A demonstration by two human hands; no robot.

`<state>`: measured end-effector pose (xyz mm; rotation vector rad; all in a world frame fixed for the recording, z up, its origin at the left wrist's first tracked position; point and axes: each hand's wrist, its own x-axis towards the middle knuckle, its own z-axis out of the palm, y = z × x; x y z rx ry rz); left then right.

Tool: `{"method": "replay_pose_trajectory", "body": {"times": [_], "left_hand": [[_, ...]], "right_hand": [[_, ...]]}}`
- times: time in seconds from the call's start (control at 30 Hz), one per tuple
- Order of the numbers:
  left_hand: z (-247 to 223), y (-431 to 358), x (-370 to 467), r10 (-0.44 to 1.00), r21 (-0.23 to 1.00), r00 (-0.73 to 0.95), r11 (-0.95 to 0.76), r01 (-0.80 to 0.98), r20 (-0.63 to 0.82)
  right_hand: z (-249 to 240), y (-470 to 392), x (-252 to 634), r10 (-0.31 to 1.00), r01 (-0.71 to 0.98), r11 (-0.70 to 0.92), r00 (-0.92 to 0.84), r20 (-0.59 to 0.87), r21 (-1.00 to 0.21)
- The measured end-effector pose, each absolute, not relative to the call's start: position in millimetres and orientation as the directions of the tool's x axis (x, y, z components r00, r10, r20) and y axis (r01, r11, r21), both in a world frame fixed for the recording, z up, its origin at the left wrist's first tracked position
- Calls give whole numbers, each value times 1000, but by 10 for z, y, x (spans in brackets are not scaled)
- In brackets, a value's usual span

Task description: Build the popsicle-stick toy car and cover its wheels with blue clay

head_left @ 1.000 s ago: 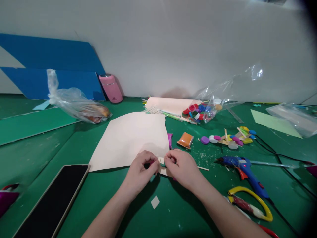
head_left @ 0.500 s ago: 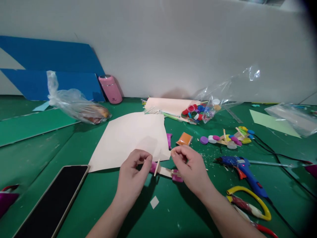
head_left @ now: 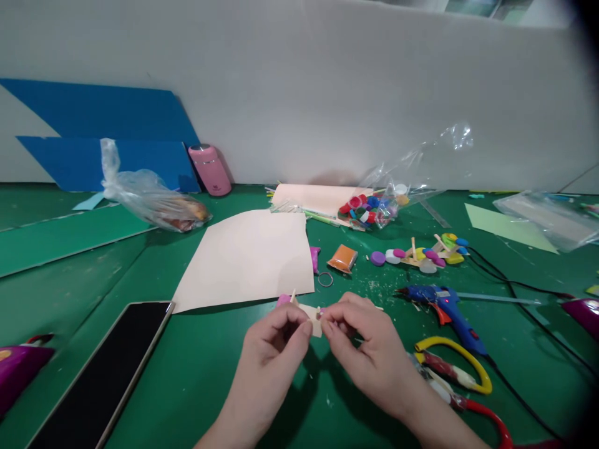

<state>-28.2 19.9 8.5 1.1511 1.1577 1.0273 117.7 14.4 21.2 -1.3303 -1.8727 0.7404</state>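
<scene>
Left hand (head_left: 274, 355) pinches a small flat cream paper piece (head_left: 317, 329), best held lightly; right hand (head_left: 369, 340) curls alongside, hold unclear.

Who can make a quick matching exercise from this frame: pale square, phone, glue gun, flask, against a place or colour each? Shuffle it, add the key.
Things:
1. pale square
2. phone
3. glue gun
4. flask

Places and colours:
A. blue and red
B. pink
C. at the fingertips of the left hand and right hand
D. flat on the table, black side up, left of both hands

Pairs: 1-C, 2-D, 3-A, 4-B
</scene>
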Motion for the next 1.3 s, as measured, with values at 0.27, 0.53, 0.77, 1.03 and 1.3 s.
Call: {"method": "replay_pose_trajectory", "body": {"times": [0.27,0.53,0.77,1.03,1.3], "left_hand": [[144,72,-197,946,979,258,174,102,-195],[116,30,-174,921,968,320,168,188,-222],[34,-7,-108,910,942,247,329,63,-334],[-189,-106,-16,882,876,188,460,-144,-432],[-239,-194,70,867,808,94,491,-325,-489]], "right_hand": [[281,85,1299,926,585,335,-347,146,-739],[346,100,1404,842,681,500,-528,114,-536],[237,-62,1762,975,720,211,-202,91,-661],[-407,-812,2695,1000,934,-5,10,12,-357],[-547,-796,2771,998,958,-28,10,-66,-285]]}}
